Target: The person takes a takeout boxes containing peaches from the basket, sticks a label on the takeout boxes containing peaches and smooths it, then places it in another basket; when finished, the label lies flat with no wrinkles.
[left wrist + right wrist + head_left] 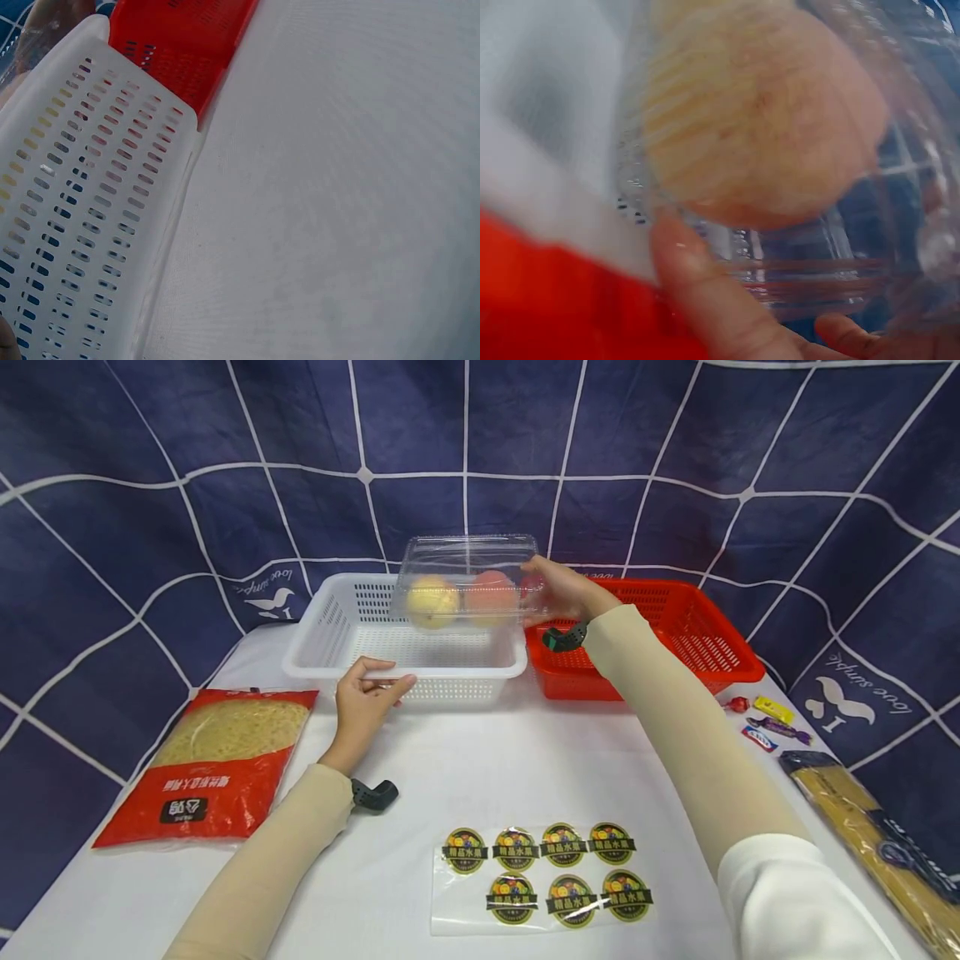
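A clear plastic clamshell box (465,578) with two pale yellow-pink fruits (432,601) inside hangs over the white slotted basket (330,643). My right hand (558,589) grips the box at its right end; in the right wrist view the fingers (705,292) curl under the clear box (832,255) with a fruit (757,120) close above. My left hand (367,689) holds the white basket's near rim, thumb on top. The left wrist view shows the basket's wall (75,210) and white tabletop.
A red basket (675,635) stands right of the white one. A red bag of flatbread (213,764) lies left. A sheet of round fruit stickers (543,877) lies near me. Wrapped candies (765,722) and a long noodle packet (877,852) lie at right.
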Motion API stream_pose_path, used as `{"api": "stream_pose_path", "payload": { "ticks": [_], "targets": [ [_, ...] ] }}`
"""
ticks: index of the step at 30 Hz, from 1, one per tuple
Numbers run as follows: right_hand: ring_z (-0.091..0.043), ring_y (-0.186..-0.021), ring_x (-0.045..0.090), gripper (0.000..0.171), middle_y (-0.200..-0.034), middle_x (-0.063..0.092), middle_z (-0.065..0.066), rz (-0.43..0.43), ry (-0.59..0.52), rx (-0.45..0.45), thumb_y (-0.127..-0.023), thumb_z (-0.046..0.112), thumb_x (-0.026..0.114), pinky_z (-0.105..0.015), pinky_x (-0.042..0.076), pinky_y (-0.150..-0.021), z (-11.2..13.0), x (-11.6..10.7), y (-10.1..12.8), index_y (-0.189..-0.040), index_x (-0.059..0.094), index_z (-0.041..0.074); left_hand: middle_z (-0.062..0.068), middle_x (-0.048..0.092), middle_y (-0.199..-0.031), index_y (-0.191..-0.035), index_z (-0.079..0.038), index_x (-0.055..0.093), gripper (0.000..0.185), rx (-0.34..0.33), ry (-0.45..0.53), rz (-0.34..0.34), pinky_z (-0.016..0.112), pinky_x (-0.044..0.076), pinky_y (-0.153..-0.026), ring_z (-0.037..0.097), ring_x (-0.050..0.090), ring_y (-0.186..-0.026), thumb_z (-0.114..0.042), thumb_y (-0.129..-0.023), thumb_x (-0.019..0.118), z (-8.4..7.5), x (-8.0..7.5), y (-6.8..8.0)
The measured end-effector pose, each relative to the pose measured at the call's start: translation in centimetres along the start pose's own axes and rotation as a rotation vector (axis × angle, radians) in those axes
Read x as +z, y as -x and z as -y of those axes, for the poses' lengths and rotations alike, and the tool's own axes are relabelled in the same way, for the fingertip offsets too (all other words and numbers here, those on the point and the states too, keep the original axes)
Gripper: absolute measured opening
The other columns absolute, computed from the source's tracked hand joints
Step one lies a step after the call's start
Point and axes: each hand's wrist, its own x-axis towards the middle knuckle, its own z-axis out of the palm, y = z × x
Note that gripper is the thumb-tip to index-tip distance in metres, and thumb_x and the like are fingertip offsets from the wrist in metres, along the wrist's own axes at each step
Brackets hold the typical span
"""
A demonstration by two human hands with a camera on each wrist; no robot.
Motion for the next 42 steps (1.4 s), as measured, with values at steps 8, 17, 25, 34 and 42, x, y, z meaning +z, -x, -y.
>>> {"api": "stream_pose_path", "payload": {
  "ticks": [8,17,25,34,42],
  "targets": [
    [-0.045,-0.150,0.043,0.072,-0.169,0.030,-0.026,-0.074,-0.030,-0.077,-0.111,0.041,0.033,-0.047,0.058,-0.095,-1.8,-2.1,1.8,-0.173,0.013,0.011,-0.017,0.076,-0.079,-0.120,0.010,0.064,0.039,-0.001,-0.016,-0.001,0.027,0.058,-0.055,0.022,0.073,-0.061,0.001,-0.090,0.087,0.0,0.1,0.0],
    [-0.041,-0.145,0.046,0.070,-0.169,0.031,-0.020,-0.136,0.008,-0.142,-0.108,0.045,0.030,-0.035,0.065,-0.079,-4.0,-3.9,5.1,-0.167,0.023,0.007,-0.013,0.077,-0.080,-0.113,-0.004,0.068,0.030,-0.012,-0.007,0.000,0.026,0.058,-0.055,0.016,0.072,-0.060,-0.003,-0.090,0.088,0.0,0.1,0.1],
    [-0.039,-0.145,0.046,0.064,-0.166,0.031,-0.014,-0.153,-0.046,-0.125,-0.107,0.045,0.036,-0.032,0.066,-0.075,-5.0,-4.3,8.7,-0.161,0.023,0.013,-0.011,0.077,-0.083,-0.119,0.004,0.066,0.037,-0.013,-0.009,0.014,0.028,0.058,-0.055,0.024,0.074,-0.063,-0.005,-0.092,0.088,0.2,-0.1,0.1],
    [-0.024,-0.123,0.057,0.046,-0.141,0.049,-0.003,-0.117,-0.040,-0.139,-0.110,0.038,0.042,-0.035,0.065,-0.088,-6.3,-3.7,13.2,-0.152,0.040,0.021,-0.011,0.077,-0.082,-0.112,-0.011,0.069,0.028,-0.025,-0.021,0.000,0.026,0.056,-0.053,0.024,0.074,-0.063,-0.006,-0.091,0.088,0.1,-0.1,0.2],
    [-0.023,-0.119,0.062,0.047,-0.139,0.051,-0.008,-0.055,-0.127,-0.109,-0.107,0.031,0.044,-0.038,0.064,-0.092,-8.5,-3.0,16.8,-0.152,0.037,0.018,-0.011,0.077,-0.081,-0.110,-0.013,0.070,0.027,-0.024,-0.014,0.000,0.026,0.057,-0.054,0.017,0.072,-0.060,-0.007,-0.091,0.088,0.1,-0.1,0.0]
  ]
}}
